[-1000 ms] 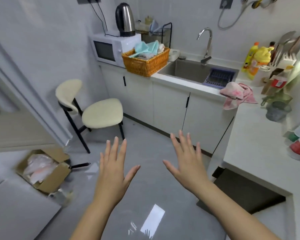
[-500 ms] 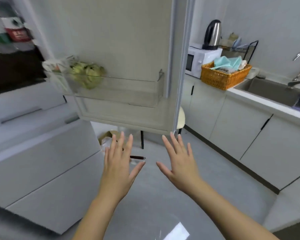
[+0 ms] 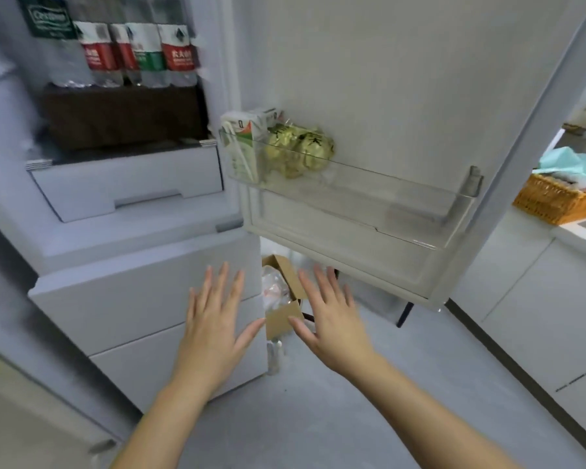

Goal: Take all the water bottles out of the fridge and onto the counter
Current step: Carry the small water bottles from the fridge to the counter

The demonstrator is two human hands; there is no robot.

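The fridge [image 3: 142, 252] stands open at the left, its door [image 3: 369, 96] swung out to the right. On a shelf at the upper left, several water bottles [image 3: 126, 52] stand upright in a row, with red, green and dark green labels. My left hand [image 3: 214, 319] and my right hand [image 3: 332, 316] hover low in front of the fridge's lower drawers, palms down, fingers spread, holding nothing. Both hands are well below the bottles.
The door's clear bin [image 3: 352, 194] holds a carton [image 3: 241, 143] and a greenish bag [image 3: 298, 147]. A cardboard box [image 3: 281, 299] sits on the floor under the door. An orange basket [image 3: 555, 201] rests on the counter [image 3: 575, 231] at right, above white cabinets.
My view has swung left from the sink and counter to the open fridge, bringing the bottle shelf into sight. Both hands stay spread and empty in front of me.
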